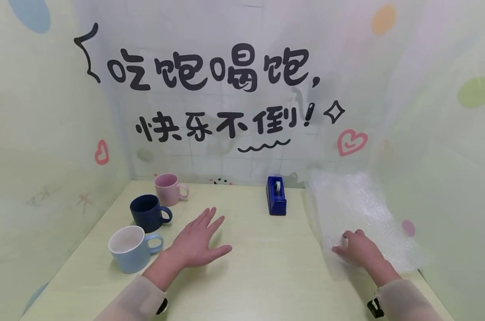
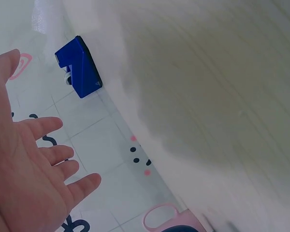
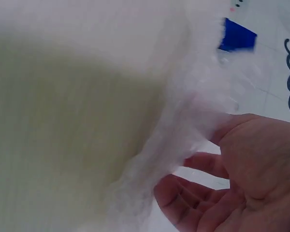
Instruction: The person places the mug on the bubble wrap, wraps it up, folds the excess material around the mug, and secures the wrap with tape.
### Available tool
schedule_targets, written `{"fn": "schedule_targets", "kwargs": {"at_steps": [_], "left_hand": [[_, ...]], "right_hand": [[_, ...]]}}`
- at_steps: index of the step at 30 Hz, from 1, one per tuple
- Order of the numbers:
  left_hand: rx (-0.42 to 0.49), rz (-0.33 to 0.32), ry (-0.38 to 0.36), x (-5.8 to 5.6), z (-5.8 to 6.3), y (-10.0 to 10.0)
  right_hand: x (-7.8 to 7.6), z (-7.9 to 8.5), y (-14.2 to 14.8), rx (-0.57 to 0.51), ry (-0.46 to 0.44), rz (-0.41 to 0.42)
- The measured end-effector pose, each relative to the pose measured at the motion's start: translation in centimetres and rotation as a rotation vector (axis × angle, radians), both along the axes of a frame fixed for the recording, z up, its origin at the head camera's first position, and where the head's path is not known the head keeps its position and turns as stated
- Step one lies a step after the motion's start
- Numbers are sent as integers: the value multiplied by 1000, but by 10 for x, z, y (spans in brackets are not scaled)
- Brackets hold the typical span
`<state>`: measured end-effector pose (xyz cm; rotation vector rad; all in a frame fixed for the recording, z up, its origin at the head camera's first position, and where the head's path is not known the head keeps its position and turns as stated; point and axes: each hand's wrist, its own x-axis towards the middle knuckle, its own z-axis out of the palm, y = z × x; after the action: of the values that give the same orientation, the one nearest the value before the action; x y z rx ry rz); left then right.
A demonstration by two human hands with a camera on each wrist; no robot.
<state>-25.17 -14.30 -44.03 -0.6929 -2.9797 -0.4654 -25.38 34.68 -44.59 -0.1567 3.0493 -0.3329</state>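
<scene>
My right hand (image 1: 360,252) is at the near left part of a clear sheet of bubble wrap (image 1: 352,200), its fingers curled at the edge. In the right wrist view the bubble wrap (image 3: 157,150) runs in a crumpled band past those fingers (image 3: 171,195) and veils the thumb tip. The left hand (image 1: 196,245) is held over the table with fingers spread, holding nothing. Beside it on the left stand a light blue mug (image 1: 130,256), a dark blue mug (image 1: 144,218) and a pink mug (image 1: 167,191), all upright with handles to the right.
A blue tape dispenser (image 1: 276,198) stands near the back of the pale table (image 1: 266,267), left of the bubble wrap. White printed walls (image 1: 226,165) enclose the table at the back and on both sides.
</scene>
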Motion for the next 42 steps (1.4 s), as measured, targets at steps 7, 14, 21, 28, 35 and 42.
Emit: {"fn": "schedule_targets", "kwargs": {"at_steps": [7, 14, 21, 28, 35, 42], "left_hand": [[19, 7, 13, -1, -2, -4], [7, 10, -29, 0, -1, -3], [9, 15, -13, -2, 3, -5], [24, 5, 6, -3, 3, -6], [75, 22, 5, -2, 8, -6], [190, 74, 38, -2, 19, -6]], "right_hand": [[-2, -12, 2, 49, 150, 27], [8, -15, 3, 22, 209, -69], [18, -7, -12, 2, 449, -54], [26, 6, -35, -1, 589, 12], [31, 12, -63, 10, 849, 159], [38, 21, -86, 17, 973, 288]]}}
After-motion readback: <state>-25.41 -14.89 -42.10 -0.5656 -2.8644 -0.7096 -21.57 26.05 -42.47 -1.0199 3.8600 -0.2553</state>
